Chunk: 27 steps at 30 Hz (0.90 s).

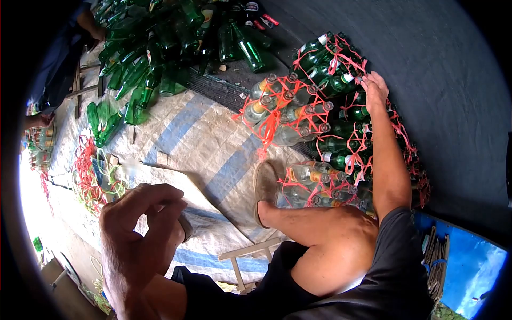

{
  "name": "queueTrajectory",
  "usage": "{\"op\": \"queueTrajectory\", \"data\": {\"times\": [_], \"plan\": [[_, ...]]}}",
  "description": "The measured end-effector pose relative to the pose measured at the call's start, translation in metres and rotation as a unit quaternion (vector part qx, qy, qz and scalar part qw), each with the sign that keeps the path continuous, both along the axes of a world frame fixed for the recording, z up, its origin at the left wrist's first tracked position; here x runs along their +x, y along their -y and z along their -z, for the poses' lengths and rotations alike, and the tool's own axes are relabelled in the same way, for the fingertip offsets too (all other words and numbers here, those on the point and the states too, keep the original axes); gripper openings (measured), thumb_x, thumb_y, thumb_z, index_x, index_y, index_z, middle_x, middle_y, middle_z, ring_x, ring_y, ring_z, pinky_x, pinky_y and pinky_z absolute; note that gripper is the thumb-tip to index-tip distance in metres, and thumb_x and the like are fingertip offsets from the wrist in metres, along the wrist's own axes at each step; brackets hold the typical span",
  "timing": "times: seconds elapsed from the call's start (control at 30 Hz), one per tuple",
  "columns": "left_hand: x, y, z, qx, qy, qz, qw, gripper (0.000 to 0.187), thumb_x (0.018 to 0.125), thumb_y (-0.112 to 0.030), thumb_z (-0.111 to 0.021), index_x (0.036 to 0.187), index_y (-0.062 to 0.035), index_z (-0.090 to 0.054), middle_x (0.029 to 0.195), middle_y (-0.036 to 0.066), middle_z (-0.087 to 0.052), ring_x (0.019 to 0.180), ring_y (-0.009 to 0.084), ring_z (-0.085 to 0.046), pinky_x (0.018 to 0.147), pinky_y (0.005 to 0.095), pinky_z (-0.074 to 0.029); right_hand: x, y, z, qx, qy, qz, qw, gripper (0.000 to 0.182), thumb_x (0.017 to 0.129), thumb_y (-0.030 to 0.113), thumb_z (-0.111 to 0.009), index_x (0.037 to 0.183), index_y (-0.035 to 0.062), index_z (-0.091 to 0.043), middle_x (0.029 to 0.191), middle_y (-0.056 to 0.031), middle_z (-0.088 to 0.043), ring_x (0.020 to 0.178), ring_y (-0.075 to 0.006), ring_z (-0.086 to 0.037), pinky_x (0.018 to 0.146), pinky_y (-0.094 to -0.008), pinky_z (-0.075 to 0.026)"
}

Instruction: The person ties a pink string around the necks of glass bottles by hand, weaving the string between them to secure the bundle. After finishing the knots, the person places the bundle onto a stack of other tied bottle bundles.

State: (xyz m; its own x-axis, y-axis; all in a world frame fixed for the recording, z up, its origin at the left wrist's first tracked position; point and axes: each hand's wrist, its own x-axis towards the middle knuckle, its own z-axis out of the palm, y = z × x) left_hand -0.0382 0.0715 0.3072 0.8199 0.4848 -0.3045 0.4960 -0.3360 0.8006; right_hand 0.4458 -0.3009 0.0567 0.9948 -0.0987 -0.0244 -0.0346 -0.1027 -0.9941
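Note:
Near the camera at lower left, my left hand (141,229) is raised with its fingers curled and fingertips together; anything between them is too small to make out. My right hand (375,90) reaches to the upper right edge of the bundled green bottles (341,114), its fingers bent at the netting of red string (356,144). What its fingertips hold is hidden. Left of that stack lies a bundle of clear bottles (288,114) tied with red string. Another clear bundle (320,181) lies below, beside my right knee.
Loose green bottles (165,42) are heaped at the top left. A striped tarp (202,133) covers the ground. Red string (88,165) lies at left. Another person's arm and dark clothing (58,74) show at the left edge. A blue panel (480,266) stands at lower right.

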Motion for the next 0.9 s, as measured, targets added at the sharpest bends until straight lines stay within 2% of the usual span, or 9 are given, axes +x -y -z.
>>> {"op": "queueTrajectory", "data": {"times": [0.13, 0.23, 0.37, 0.5, 0.53, 0.63, 0.67, 0.77, 0.9], "plan": [[-0.003, -0.001, 0.006, 0.015, 0.018, 0.012, 1.000, 0.012, 0.085, 0.002, -0.070, 0.096, 0.0054, -0.073, 0.081, 0.011, -0.071, 0.069, 0.0148, -0.066, 0.065, 0.0285, -0.049, 0.015, 0.001, 0.002, -0.093, 0.080, -0.005, 0.992, 0.045, 0.096, -0.006, -0.059, 0.141, -0.0051, -0.059, 0.138, -0.0226, -0.066, 0.121, -0.0268, -0.067, 0.107, -0.0347, -0.052], [-0.002, -0.002, 0.008, 0.018, 0.026, 0.028, 0.999, 0.011, 0.085, 0.003, -0.069, 0.096, 0.0054, -0.072, 0.081, 0.011, -0.071, 0.069, 0.0152, -0.067, 0.063, 0.0287, -0.049, 0.014, -0.008, -0.013, -0.235, 0.109, -0.003, 0.966, 0.046, 0.099, -0.004, -0.055, 0.145, -0.0037, -0.055, 0.146, -0.0234, -0.060, 0.135, -0.0279, -0.060, 0.115, -0.0359, -0.046], [0.001, -0.001, 0.007, 0.009, 0.018, 0.030, 0.999, 0.011, 0.085, 0.004, -0.069, 0.095, 0.0050, -0.072, 0.082, 0.012, -0.072, 0.068, 0.0149, -0.067, 0.062, 0.0290, -0.049, 0.026, -0.015, -0.008, -0.251, 0.167, -0.090, 0.949, 0.051, 0.097, -0.004, -0.054, 0.148, -0.0026, -0.051, 0.148, -0.0218, -0.060, 0.139, -0.0279, -0.058, 0.117, -0.0348, -0.043], [-0.002, -0.002, 0.015, 0.019, 0.027, 0.048, 0.998, 0.011, 0.085, 0.004, -0.070, 0.096, 0.0040, -0.073, 0.083, 0.011, -0.073, 0.067, 0.0146, -0.067, 0.062, 0.0289, -0.049, 0.051, -0.008, 0.023, -0.332, 0.127, -0.154, 0.922, 0.061, 0.092, -0.010, -0.049, 0.152, -0.0022, -0.046, 0.158, -0.0220, -0.050, 0.148, -0.0281, -0.048, 0.120, -0.0340, -0.039], [-0.002, -0.002, 0.015, 0.027, 0.024, 0.052, 0.998, 0.012, 0.085, 0.003, -0.070, 0.096, 0.0037, -0.074, 0.083, 0.011, -0.073, 0.067, 0.0146, -0.066, 0.062, 0.0289, -0.049, 0.049, -0.010, 0.034, -0.340, 0.191, -0.143, 0.910, 0.062, 0.084, -0.013, -0.048, 0.145, 0.0004, -0.055, 0.147, -0.0212, -0.057, 0.140, -0.0303, -0.055, 0.120, -0.0371, -0.041], [-0.002, -0.003, 0.015, 0.043, 0.018, 0.061, 0.997, 0.012, 0.085, 0.003, -0.071, 0.097, 0.0029, -0.075, 0.083, 0.011, -0.074, 0.066, 0.0147, -0.065, 0.062, 0.0291, -0.049, 0.036, -0.006, 0.027, -0.428, 0.181, -0.110, 0.879, 0.065, 0.083, -0.015, -0.049, 0.146, 0.0003, -0.054, 0.148, -0.0207, -0.055, 0.138, -0.0310, -0.057, 0.117, -0.0379, -0.044], [-0.002, -0.003, 0.015, 0.041, 0.016, 0.061, 0.997, 0.013, 0.085, 0.003, -0.071, 0.097, 0.0027, -0.075, 0.083, 0.011, -0.074, 0.066, 0.0147, -0.064, 0.062, 0.0292, -0.049, 0.052, 0.005, 0.043, -0.339, 0.187, -0.121, 0.914, 0.064, 0.084, -0.014, -0.054, 0.146, 0.0013, -0.053, 0.147, -0.0200, -0.056, 0.136, -0.0309, -0.058, 0.114, -0.0382, -0.048], [-0.002, -0.002, 0.014, 0.042, 0.018, 0.067, 0.997, 0.014, 0.085, 0.003, -0.072, 0.099, 0.0024, -0.075, 0.084, 0.011, -0.074, 0.066, 0.0148, -0.063, 0.062, 0.0293, -0.049, 0.035, -0.001, 0.026, -0.222, 0.117, -0.110, 0.962, 0.063, 0.086, -0.012, -0.061, 0.147, 0.0027, -0.053, 0.147, -0.0194, -0.056, 0.135, -0.0312, -0.058, 0.110, -0.0377, -0.050], [-0.004, -0.003, 0.017, 0.046, 0.026, 0.083, 0.995, 0.015, 0.086, 0.003, -0.073, 0.100, 0.0024, -0.075, 0.083, 0.011, -0.073, 0.066, 0.0152, -0.063, 0.061, 0.0294, -0.049, 0.020, 0.002, 0.021, -0.280, 0.100, -0.069, 0.952, 0.067, 0.087, -0.011, -0.065, 0.150, 0.0026, -0.048, 0.150, -0.0206, -0.054, 0.135, -0.0323, -0.058, 0.107, -0.0384, -0.052]]}}
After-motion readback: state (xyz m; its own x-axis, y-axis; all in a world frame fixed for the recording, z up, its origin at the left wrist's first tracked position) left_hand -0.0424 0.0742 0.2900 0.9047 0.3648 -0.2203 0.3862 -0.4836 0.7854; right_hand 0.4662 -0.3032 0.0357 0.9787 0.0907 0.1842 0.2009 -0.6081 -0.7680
